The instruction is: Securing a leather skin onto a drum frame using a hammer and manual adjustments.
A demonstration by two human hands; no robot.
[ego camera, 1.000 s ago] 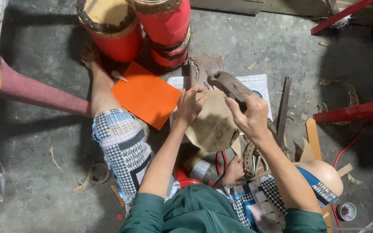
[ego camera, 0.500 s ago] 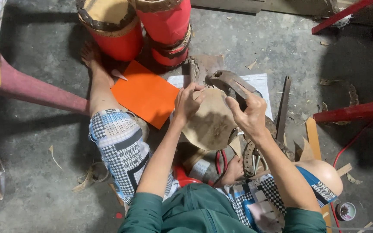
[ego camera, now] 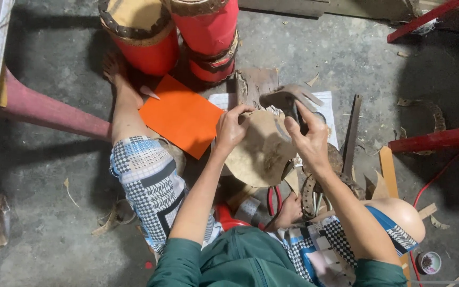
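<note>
I sit on the floor with a rounded piece of tan hide held over my lap. My left hand grips the hide's upper left edge. My right hand is closed around the handle of a claw hammer, whose head hangs just above the hide's top edge. Behind the hammer stands a worn wooden block on a white sheet.
Two red drums stand beyond my left foot, beside an orange sheet. A flat metal bar, hide strips and scraps lie to the right. Red frame legs sit right, a pink leg left, a small tub bottom right.
The hammer head has risen slightly and turned, its claw now pointing right. My left hand has shifted along the hide's edge, and the hide has tilted a little.
</note>
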